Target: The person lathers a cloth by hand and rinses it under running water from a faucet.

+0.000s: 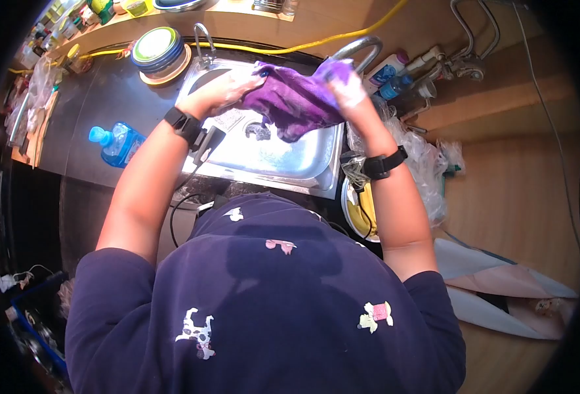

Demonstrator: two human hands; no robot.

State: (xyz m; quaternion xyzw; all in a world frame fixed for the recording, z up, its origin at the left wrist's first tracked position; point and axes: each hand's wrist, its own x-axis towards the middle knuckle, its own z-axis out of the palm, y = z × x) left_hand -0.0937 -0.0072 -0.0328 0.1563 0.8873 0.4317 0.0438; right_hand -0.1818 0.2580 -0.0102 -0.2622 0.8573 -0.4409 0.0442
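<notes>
A wet-looking purple cloth (293, 105) is stretched between my two hands above the steel sink (283, 161). My left hand (232, 90) is closed on the cloth's left end, over the back left of the sink. At the cloth's right end, near the curved metal faucet (362, 46), my right hand (348, 90) grips a bunched, brightly lit part. White patches that look like suds show on both hands. The middle of the cloth sags, and its lower edge hangs over the basin. A dark drain fitting (258, 131) shows below it.
Stacked plates and bowls (161, 56) stand behind left, near a thin tap (203, 41). A blue bottle (121, 144) lies on the dark counter (83, 105). Bottles (395, 85) and plastic bags (421, 157) sit right of the sink. A yellow hose (303, 47) runs along the back.
</notes>
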